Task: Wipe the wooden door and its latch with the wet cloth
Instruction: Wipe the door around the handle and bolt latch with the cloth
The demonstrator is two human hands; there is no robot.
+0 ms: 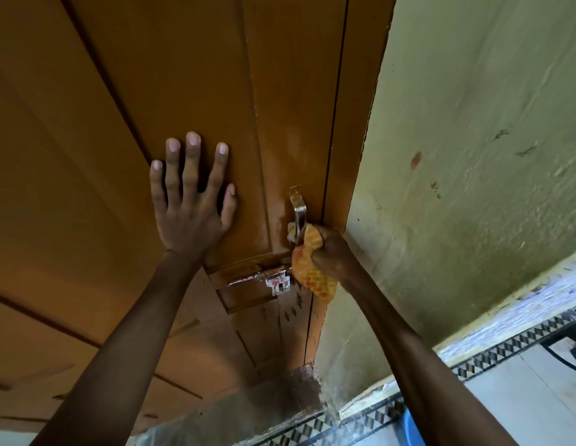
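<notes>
The brown wooden door (170, 75) fills the left and middle of the view. My left hand (191, 201) lies flat against it with the fingers spread, holding nothing. A metal pull handle (298, 209) is fixed near the door's right edge, and a metal sliding latch (267, 278) sits just below it. My right hand (333, 251) grips a bunched orange patterned cloth (312, 268) and presses it against the lower end of the handle, right above the latch's right end. Wet streaks shine on the wood around the handle.
A pale green, stained wall (473, 156) meets the door frame on the right. Tiled floor with a black-and-white patterned border (492, 355) shows at the lower right. A blue object's edge (408, 429) sits by my right forearm.
</notes>
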